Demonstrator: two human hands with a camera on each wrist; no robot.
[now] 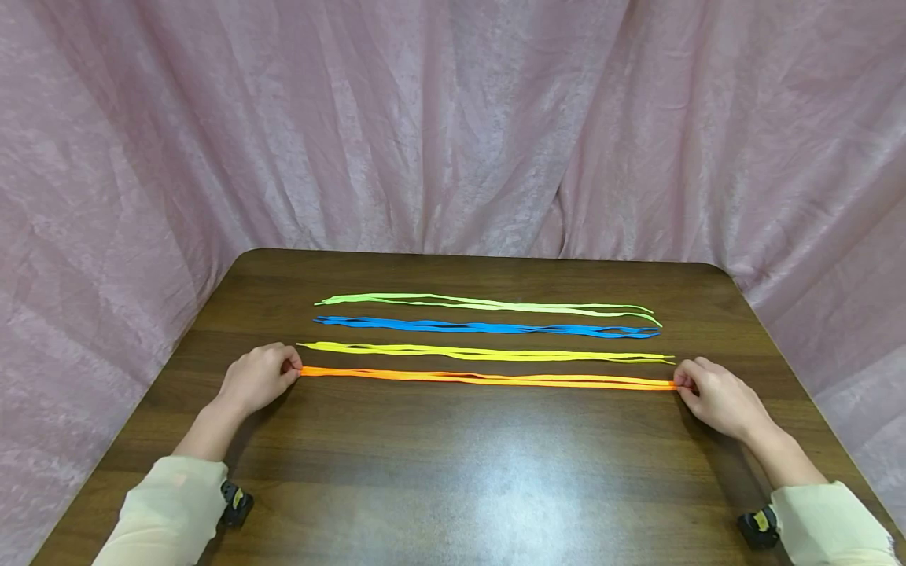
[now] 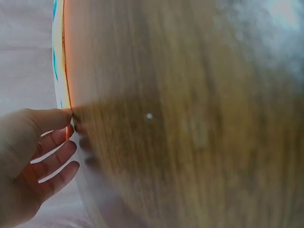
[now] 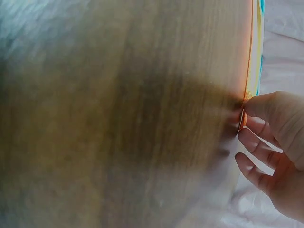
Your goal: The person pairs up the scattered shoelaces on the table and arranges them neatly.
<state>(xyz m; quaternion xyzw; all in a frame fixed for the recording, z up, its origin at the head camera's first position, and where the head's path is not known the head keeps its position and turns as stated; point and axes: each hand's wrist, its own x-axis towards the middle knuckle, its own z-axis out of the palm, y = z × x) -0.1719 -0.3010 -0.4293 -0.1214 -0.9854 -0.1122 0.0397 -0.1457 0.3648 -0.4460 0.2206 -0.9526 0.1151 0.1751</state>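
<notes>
An orange shoelace (image 1: 403,376), doubled into flat strands, lies stretched straight across the table, nearest the front of the laid-out laces. Its left end is pinched between thumb and forefinger of my left hand (image 1: 256,383); the other fingers bend loosely in the left wrist view. At the opposite end, my right hand (image 1: 718,399) pinches the lace the same way. Just behind runs a yellow shoelace (image 1: 439,351), then a blue shoelace (image 1: 453,326), and farthest back a light green shoelace (image 1: 488,303). All lie roughly parallel, their strands slightly spread.
The brown wooden table (image 1: 396,464) has rounded far corners and a bright glare patch near the front. Pink curtains (image 1: 439,126) hang behind and along both sides. A small black camera is strapped at each sleeve.
</notes>
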